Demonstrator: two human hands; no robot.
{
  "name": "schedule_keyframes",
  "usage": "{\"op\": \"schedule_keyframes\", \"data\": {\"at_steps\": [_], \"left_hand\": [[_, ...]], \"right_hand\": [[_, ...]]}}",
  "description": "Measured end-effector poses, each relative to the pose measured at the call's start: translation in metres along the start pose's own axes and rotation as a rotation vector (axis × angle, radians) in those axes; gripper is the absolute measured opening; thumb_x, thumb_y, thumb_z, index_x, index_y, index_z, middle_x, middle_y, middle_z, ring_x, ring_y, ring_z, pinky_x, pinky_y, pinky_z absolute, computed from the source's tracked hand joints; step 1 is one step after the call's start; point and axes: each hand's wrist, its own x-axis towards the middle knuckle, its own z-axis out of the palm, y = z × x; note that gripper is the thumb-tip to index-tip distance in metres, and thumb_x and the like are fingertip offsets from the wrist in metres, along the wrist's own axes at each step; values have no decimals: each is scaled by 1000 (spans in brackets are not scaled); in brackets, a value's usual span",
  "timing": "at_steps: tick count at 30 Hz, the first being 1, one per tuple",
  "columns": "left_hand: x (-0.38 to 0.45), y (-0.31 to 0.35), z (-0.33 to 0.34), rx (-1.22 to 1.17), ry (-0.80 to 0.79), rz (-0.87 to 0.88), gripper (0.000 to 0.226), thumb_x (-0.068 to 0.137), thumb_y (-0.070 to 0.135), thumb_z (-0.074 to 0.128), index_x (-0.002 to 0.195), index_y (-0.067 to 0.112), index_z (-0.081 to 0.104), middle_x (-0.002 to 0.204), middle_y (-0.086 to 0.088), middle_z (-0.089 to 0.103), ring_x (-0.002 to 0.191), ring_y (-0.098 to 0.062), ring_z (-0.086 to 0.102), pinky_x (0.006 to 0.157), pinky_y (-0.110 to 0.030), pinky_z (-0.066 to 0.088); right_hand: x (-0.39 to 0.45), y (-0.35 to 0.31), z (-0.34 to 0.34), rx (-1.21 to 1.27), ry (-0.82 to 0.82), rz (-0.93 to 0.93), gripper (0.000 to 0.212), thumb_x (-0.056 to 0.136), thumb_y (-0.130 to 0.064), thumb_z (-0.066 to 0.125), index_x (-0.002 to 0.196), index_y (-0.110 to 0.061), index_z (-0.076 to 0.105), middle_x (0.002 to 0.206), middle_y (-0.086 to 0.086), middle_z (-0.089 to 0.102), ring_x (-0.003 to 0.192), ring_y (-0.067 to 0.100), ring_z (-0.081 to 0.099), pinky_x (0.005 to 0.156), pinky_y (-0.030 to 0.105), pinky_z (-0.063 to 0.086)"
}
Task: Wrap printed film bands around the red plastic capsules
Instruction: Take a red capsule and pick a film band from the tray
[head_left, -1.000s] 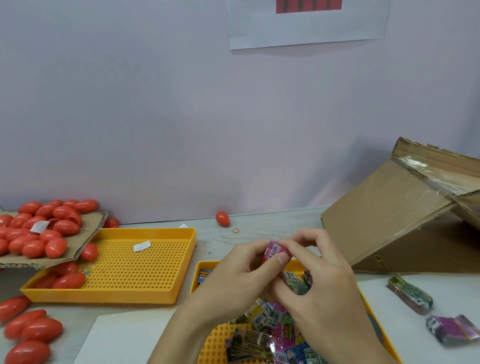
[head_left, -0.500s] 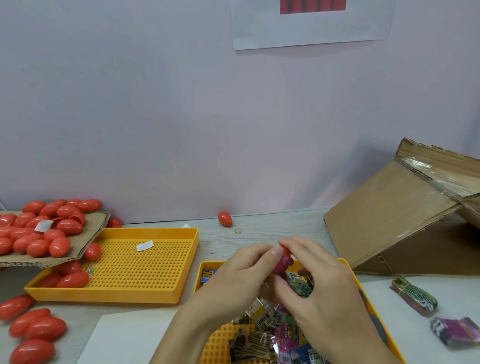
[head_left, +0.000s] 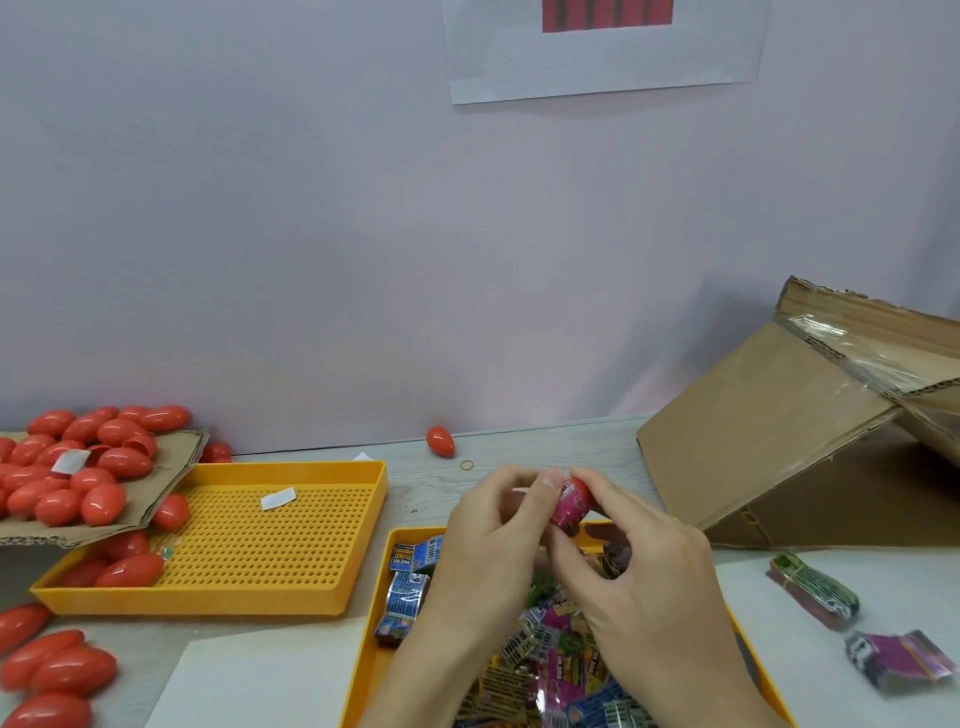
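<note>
Over the near tray (head_left: 766, 670) (heaped with loose bands), the left hand (head_left: 483, 566) and right hand (head_left: 644, 577) both pinch a red capsule (head_left: 577, 491), its pink band (head_left: 567, 512) partway on, so next it probably needs sliding square.

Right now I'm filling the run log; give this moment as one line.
left hand: holds capsule | right hand: holds capsule | band: pink, on capsule | over: yellow tray

Pale wooden table (head_left: 524, 447) carries two yellow trays (head_left: 358, 525), loose red capsules (head_left: 440, 441), cardboard box (head_left: 779, 426)
</note>
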Motion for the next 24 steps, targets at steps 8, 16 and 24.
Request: {"op": "schedule_keyframes", "data": {"at_steps": [8, 16, 24], "left_hand": [[-5, 0, 14, 109, 151, 88, 34, 97, 27, 59, 75, 10, 78, 71, -20, 72, 77, -44, 69, 75, -60, 57], [-4, -3, 10, 352, 168, 189, 16, 83, 31, 78, 98, 28, 76, 86, 14, 74, 84, -1, 69, 69, -15, 53], [-1, 5, 4, -258, 34, -178, 36, 97, 24, 55, 78, 2, 78, 80, -25, 71, 68, -29, 72, 62, -30, 58]], "right_hand": [[0, 2, 3, -106, 72, 3, 25, 79, -18, 79, 103, -19, 71, 74, -14, 64, 77, 6, 60, 64, 21, 46], [1, 4, 1, -107, 45, 54, 27, 82, -24, 76, 108, -27, 69, 81, -27, 60, 79, 2, 63, 66, 17, 49], [0, 3, 1, -72, 10, 19, 46, 83, -23, 75, 123, -37, 57, 109, -27, 56, 102, -5, 55, 81, 9, 44]]}}
